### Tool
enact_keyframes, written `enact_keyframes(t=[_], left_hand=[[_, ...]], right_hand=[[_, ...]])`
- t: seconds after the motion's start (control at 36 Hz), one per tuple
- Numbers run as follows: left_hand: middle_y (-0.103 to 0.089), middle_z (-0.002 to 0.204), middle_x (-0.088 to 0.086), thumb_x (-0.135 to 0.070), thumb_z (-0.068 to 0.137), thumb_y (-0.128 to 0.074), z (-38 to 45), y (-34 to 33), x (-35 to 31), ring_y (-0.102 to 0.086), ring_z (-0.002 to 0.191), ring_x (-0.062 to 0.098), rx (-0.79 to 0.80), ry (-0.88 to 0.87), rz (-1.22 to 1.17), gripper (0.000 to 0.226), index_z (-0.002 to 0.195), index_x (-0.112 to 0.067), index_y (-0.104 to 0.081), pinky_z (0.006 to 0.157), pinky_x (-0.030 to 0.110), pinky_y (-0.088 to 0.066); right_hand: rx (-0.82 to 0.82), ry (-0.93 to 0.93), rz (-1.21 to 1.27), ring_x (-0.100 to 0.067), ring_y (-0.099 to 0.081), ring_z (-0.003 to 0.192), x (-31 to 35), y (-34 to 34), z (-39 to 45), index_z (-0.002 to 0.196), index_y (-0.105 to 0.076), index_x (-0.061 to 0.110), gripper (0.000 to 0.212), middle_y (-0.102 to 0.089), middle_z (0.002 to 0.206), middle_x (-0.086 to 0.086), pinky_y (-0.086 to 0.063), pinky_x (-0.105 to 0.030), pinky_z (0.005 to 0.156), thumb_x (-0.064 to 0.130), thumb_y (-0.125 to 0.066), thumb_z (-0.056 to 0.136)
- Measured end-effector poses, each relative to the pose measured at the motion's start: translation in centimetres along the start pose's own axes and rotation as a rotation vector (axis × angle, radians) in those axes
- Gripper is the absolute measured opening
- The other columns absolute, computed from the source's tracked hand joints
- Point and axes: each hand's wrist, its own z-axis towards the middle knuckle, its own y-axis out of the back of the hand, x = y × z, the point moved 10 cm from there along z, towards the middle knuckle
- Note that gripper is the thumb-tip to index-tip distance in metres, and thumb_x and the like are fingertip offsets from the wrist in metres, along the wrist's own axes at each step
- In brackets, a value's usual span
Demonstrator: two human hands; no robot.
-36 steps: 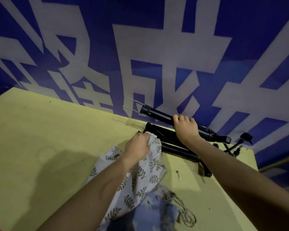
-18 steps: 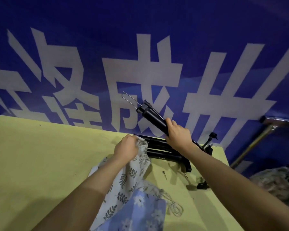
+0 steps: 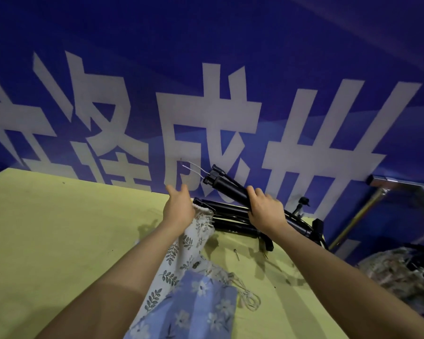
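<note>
Head view: my right hand [image 3: 264, 211] grasps the folded black tripod [image 3: 227, 189], raised at a tilt above the table [image 3: 59, 228] for bagging. My left hand [image 3: 179, 209] is released, fingers spread, just above the mouth of the leaf-print drawstring bag [image 3: 194, 241].

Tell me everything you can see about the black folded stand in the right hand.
The black stand is a folded bundle of matte tubes. The right hand grips its middle, with the capped end tilted up and left, off the yellow table. A thin wire loop sticks out of that end.
</note>
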Motion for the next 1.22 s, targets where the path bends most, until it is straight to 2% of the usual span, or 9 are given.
enact_keyframes(t=[0.11,0.33,0.53,0.61,0.72,0.86,0.97,1.08,1.22], left_hand=[[-0.022,0.136,0.022,0.012,0.083,-0.051,-1.2,0.8,-0.6,-0.043,0.054,0.021,-0.103,-0.03,-0.052,0.068,0.142,-0.007,-0.024,0.048,0.027,-0.038],[0.03,0.155,0.002,0.02,0.075,-0.051,-1.5,2.7,-3.7,-0.046,0.058,0.021,-0.116,-0.169,0.278,0.11,0.15,-0.028,0.014,0.041,0.025,-0.03],[-0.002,0.158,0.014,0.01,0.081,-0.053,-2.3,0.6,-3.4,-0.062,0.086,0.029,-0.005,-0.11,0.308,0.091,0.151,-0.013,0.001,0.054,0.028,-0.042],[-0.03,0.144,0.016,0.007,0.083,-0.054,-3.1,0.1,-4.0,-0.057,0.074,0.026,-0.011,-0.137,0.198,0.082,0.148,-0.013,-0.009,0.052,0.029,-0.041],[-0.04,0.137,0.015,0.005,0.085,-0.051,-3.5,-1.2,-5.0,-0.058,0.078,0.026,0.056,-0.148,0.019,0.081,0.15,-0.016,-0.007,0.052,0.029,-0.039],[-0.061,0.106,0.013,0.0,0.087,-0.048,-4.4,-4.6,-6.3,-0.053,0.063,0.019,0.337,-0.142,-0.175,0.09,0.15,-0.035,0.005,0.05,0.03,-0.04],[-0.054,0.082,0.004,0.001,0.09,-0.048,-5.7,-6.1,-7.6,-0.041,0.052,0.014,0.438,-0.207,-0.189,0.092,0.146,-0.047,0.008,0.047,0.027,-0.034],[-0.043,0.132,0.007,0.006,0.088,-0.048,-5.6,-5.3,-7.1,-0.054,0.098,0.019,0.299,-0.177,-0.25,0.074,0.146,-0.027,-0.016,0.075,0.031,-0.048],[-0.04,0.112,0.016,0.015,0.083,-0.041,-5.5,-4.1,-5.7,-0.039,0.062,0.02,0.14,-0.173,-0.027,0.034,0.095,-0.015,-0.031,0.058,0.031,-0.034]], right_hand=[[-0.007,-0.028,0.073,-0.026,-0.058,0.089,-0.3,0.3,-0.2,0.133,-0.032,0.017,0.049,-0.054,0.11,-0.007,-0.055,-0.038,0.068,0.012,-0.054,0.089],[-0.028,0.058,-0.006,-0.028,-0.055,0.091,0.1,0.5,-1.3,0.136,-0.033,0.018,0.05,-0.054,0.11,-0.008,-0.036,-0.032,0.066,0.009,-0.05,0.089],[-0.02,0.037,-0.002,-0.028,-0.055,0.091,0.1,0.6,-1.6,0.133,-0.033,0.016,0.048,-0.054,0.11,-0.007,-0.038,-0.032,0.064,0.009,-0.049,0.089],[-0.011,0.01,0.058,-0.028,-0.056,0.09,-0.3,0.3,-1.7,0.129,-0.035,0.015,0.044,-0.054,0.108,-0.007,-0.046,-0.036,0.063,0.009,-0.05,0.088],[0.01,0.0,0.126,-0.028,-0.056,0.088,-0.6,-0.1,-2.0,0.129,-0.033,0.014,0.045,-0.052,0.107,-0.006,-0.047,-0.037,0.063,0.011,-0.05,0.087],[0.054,-0.037,0.16,-0.03,-0.057,0.086,-1.1,-1.2,-2.6,0.131,-0.03,0.013,0.048,-0.051,0.11,-0.008,-0.04,-0.034,0.054,0.011,-0.05,0.088],[0.072,-0.063,0.26,-0.033,-0.059,0.086,-1.5,-1.6,-2.6,0.126,-0.031,0.012,0.044,-0.052,0.11,-0.011,-0.045,-0.037,0.055,0.011,-0.051,0.087],[0.076,-0.089,0.342,-0.033,-0.06,0.088,-1.9,-1.7,-3.0,0.128,-0.031,0.012,0.046,-0.053,0.112,-0.012,-0.045,-0.036,0.056,0.011,-0.052,0.087],[0.077,-0.079,0.465,-0.027,-0.061,0.081,-3.0,-1.8,-4.0,0.129,-0.033,0.019,0.052,-0.057,0.113,-0.006,-0.051,-0.036,0.058,0.015,-0.058,0.083]])
